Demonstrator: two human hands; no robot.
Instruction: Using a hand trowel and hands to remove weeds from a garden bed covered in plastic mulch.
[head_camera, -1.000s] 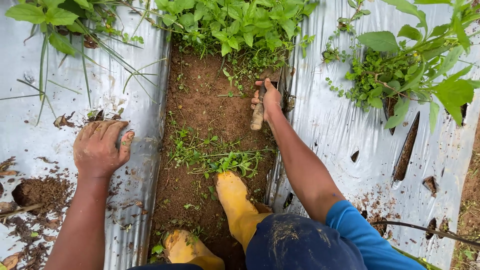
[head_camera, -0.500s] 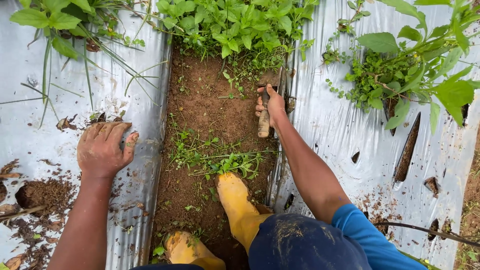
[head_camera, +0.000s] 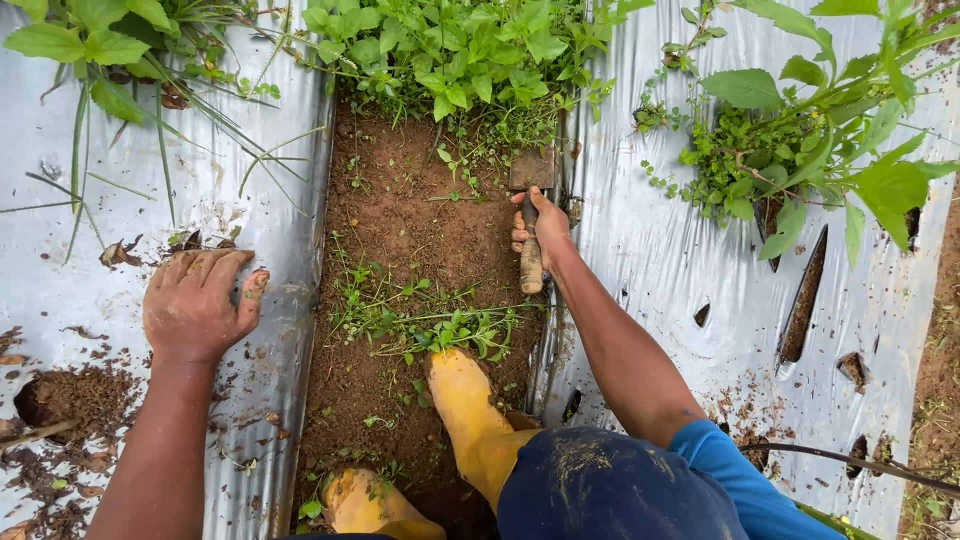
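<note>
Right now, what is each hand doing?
Left hand: open, flat on the silver plastic sheet.
Right hand: closed, gripping the hoe's wooden handle.

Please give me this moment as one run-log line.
left hand: flat on silver mulch sheet | right hand: gripping hand hoe, blade in soil furrow | weeds: ahead of yellow boot

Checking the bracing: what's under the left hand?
The left hand presses flat on silver plastic mulch sheeting. Whatever lies beneath the sheet is covered.
</note>
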